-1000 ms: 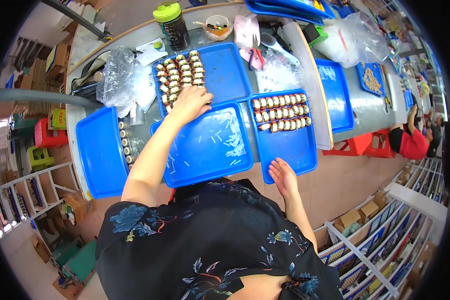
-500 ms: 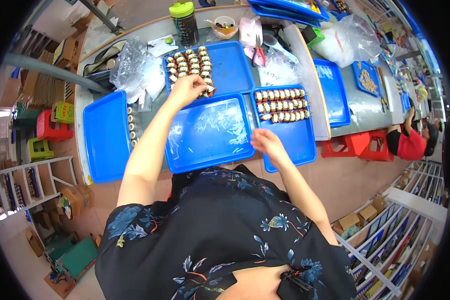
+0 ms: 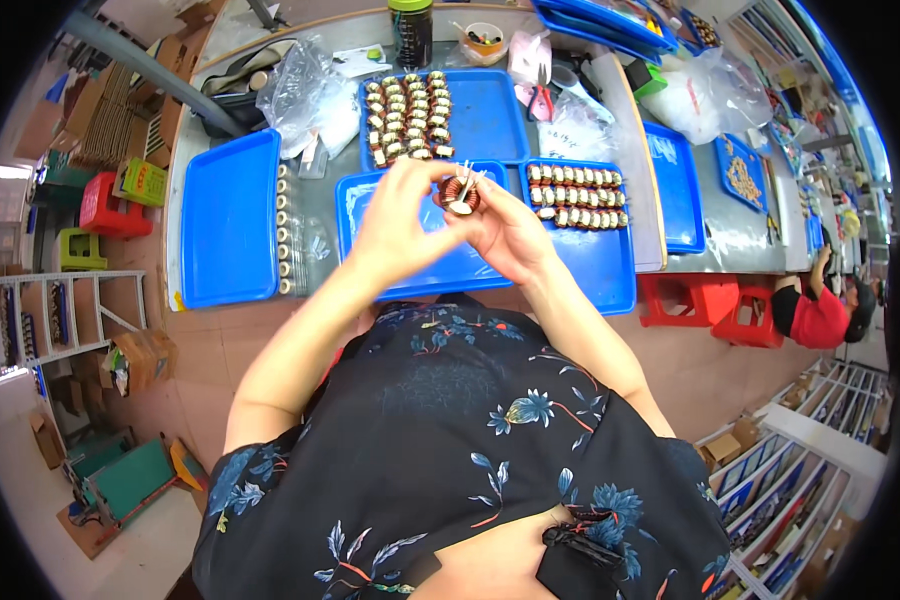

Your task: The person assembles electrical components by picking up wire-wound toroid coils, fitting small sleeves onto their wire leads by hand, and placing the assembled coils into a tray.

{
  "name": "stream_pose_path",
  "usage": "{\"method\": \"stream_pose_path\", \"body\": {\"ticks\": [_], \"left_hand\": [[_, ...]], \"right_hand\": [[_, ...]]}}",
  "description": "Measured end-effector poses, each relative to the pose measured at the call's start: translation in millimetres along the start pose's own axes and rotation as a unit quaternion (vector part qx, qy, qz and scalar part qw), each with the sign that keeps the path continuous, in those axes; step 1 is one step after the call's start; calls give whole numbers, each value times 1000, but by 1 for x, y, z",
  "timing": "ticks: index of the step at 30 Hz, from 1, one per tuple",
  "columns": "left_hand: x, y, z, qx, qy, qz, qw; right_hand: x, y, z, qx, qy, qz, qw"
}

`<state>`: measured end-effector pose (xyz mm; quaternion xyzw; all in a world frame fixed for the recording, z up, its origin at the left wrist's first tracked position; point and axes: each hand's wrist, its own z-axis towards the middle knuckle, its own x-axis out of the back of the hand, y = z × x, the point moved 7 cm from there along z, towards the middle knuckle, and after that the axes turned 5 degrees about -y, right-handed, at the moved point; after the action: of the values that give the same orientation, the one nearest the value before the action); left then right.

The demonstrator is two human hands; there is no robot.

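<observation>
Between my two hands, above the near blue tray (image 3: 350, 195), is a copper-wound ring coil (image 3: 458, 190) with a white part and pale thin leads or strips sticking up. My left hand (image 3: 398, 225) pinches it from the left, and my right hand (image 3: 513, 238) closes on its right side. Rows of similar coils (image 3: 408, 112) with white parts fill the left half of the back blue tray (image 3: 492, 112). Three more rows of coils (image 3: 576, 196) lie in the upper part of the right blue tray (image 3: 602, 268). My hands partly hide the near tray and its contents.
At the left lies another blue tray (image 3: 230, 220), beside a column of white-ended cylinders (image 3: 284, 228). Behind are plastic bags (image 3: 305, 95), a green-lidded bottle (image 3: 411, 35), a small cup (image 3: 482, 42) and red-handled pliers (image 3: 541, 102). A person in red (image 3: 818, 315) sits far right.
My left hand has left the back tray's rows and come nearer with a coil. My right hand has moved left and up to meet it, and both now hold the coil. The view has shifted.
</observation>
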<state>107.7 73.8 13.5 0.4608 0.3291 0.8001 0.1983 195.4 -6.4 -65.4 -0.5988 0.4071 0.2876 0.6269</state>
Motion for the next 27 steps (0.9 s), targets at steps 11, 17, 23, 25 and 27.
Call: {"method": "stream_pose_path", "body": {"ticks": [11, 17, 23, 25, 27], "left_hand": [[-11, -20, -44, 224, -8, -408, 885], [-30, -21, -63, 374, -69, -539, 751], [-35, -9, -51, 297, -73, -462, 833], [-35, -4, -49, 278, -55, -447, 848], [-31, 1, -48, 259, -37, -431, 863]], "right_hand": [[-8, -16, -34, -42, 123, -372, 919], [-30, -23, -41, -10, 62, -481, 874], [-29, -22, -48, -11, 70, -467, 881], [-28, -23, -50, -14, 70, -463, 884], [-27, -22, -52, -22, 76, -469, 880]]}}
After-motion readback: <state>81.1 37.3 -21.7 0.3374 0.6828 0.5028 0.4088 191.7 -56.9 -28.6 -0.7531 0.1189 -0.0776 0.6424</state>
